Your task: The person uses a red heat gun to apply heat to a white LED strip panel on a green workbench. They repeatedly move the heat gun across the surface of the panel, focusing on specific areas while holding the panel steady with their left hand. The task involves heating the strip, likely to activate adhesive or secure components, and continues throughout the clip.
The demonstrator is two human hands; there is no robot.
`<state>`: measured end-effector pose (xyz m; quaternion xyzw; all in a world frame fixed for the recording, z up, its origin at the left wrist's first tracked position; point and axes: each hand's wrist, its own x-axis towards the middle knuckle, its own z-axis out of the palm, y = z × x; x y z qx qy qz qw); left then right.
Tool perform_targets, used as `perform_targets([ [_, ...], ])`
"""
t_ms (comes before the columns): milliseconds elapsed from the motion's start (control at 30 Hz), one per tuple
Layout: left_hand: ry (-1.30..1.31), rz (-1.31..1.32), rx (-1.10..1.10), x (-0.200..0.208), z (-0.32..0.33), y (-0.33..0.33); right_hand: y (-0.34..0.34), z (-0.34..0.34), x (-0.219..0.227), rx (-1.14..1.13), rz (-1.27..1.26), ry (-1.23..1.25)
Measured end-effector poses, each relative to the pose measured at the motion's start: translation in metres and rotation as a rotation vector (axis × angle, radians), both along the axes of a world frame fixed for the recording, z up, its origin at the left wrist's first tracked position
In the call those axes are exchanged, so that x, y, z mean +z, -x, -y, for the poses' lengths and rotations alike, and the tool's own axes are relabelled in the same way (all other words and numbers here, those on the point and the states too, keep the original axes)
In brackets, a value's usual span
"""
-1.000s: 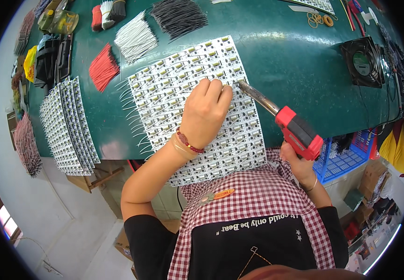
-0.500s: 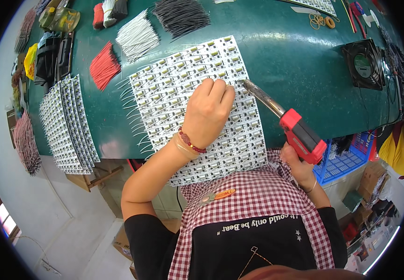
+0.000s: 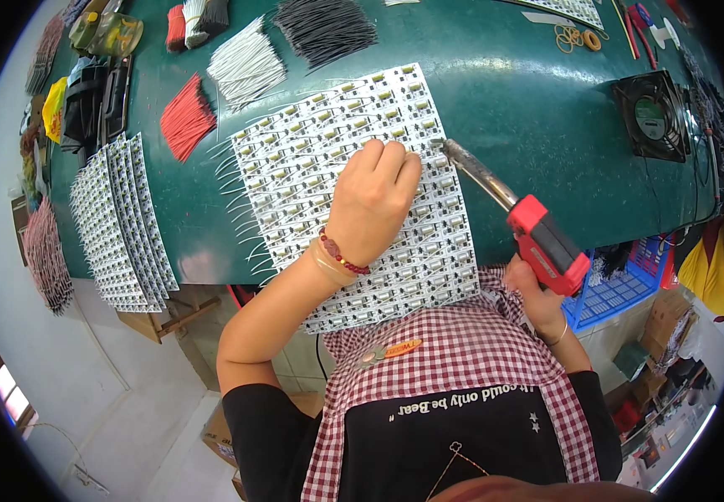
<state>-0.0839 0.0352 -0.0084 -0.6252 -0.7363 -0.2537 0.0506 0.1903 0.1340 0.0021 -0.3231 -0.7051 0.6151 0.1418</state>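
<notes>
At the checked apron (image 3: 454, 351) lies the near edge of a white circuit-board panel (image 3: 433, 259), the rest of it on the green tabletop (image 3: 537, 109). The left hand (image 3: 372, 201) rests on it, fingers curled together; what the hidden fingertips pinch, I cannot tell. The right hand (image 3: 536, 297) wraps the grip of a red-and-black soldering gun (image 3: 548, 247), its tip at the panel's right edge. A blue plastic basket (image 3: 621, 303) holds dark, indistinct material. Farther off are stacked panels (image 3: 115, 234), red wires (image 3: 188, 119), white wires (image 3: 247, 65), black wires (image 3: 326, 32) and a fan (image 3: 651, 117).
</notes>
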Motion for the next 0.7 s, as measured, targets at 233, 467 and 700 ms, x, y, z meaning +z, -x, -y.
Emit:
perform_targets([
  [233, -0.037, -0.015, 0.014, -0.002, -0.001, 0.000, 0.004, 0.000, 0.002, -0.022, -0.082, -0.024],
  [467, -0.017, -0.104, 0.054, 0.011, 0.002, 0.000, 0.008, -0.001, 0.006, -0.080, -0.115, 0.061],
  [700, -0.030, 0.014, 0.029, 0.006, -0.008, 0.017, 0.012, -0.001, 0.007, -0.053, -0.036, 0.066],
])
